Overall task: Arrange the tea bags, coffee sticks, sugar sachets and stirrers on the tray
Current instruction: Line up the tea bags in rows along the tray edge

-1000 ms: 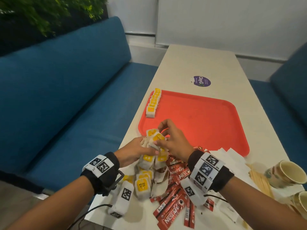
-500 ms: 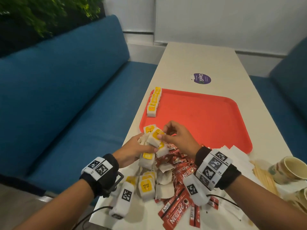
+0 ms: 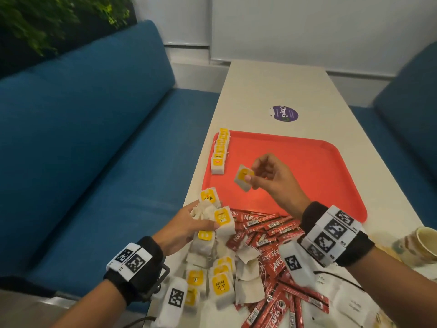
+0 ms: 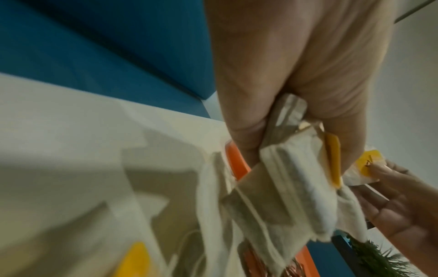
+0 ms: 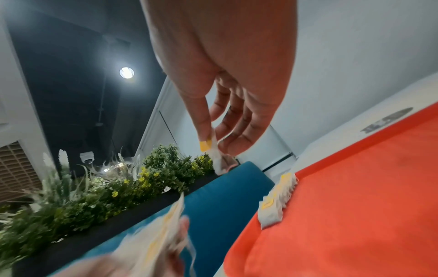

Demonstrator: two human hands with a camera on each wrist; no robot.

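The right hand (image 3: 272, 179) pinches 1 tea bag (image 3: 244, 178) between thumb and fingertips and holds it above the red tray (image 3: 307, 166), clear of the tray floor and a little to the right of the near end of the row of tea bags (image 3: 220, 152). That row runs in overlapping file along the tray's left rim, so the pinch by the bag's upper part looks chosen to let it be laid flat at the row's near end, tag up like the others.

The left hand (image 3: 186, 227) grips a bunch of tea bags (image 3: 212, 213), fingers curled round them, just off the tray's near left corner; it seems to serve as a magazine from which the right hand draws 1 at a time. In the left wrist view strings trail among the bags, so a tangle could drag a second bag along.

Below both hands lie loose tea bags (image 3: 221, 284) and a heap of red coffee sticks (image 3: 272, 235) on the pale surface (image 3: 272, 86), touching the tray's near rim. White sachets (image 3: 350, 301) lie at the near right; stirrers I cannot make out. A paper cup (image 3: 425, 245) stands at the far right edge.

Most of the tray floor is bare to the right of the row, giving free room for more rows. The row itself sits hard by the left rim, and that rim is near the surface's left edge, beyond which is the blue sofa (image 3: 94, 138).
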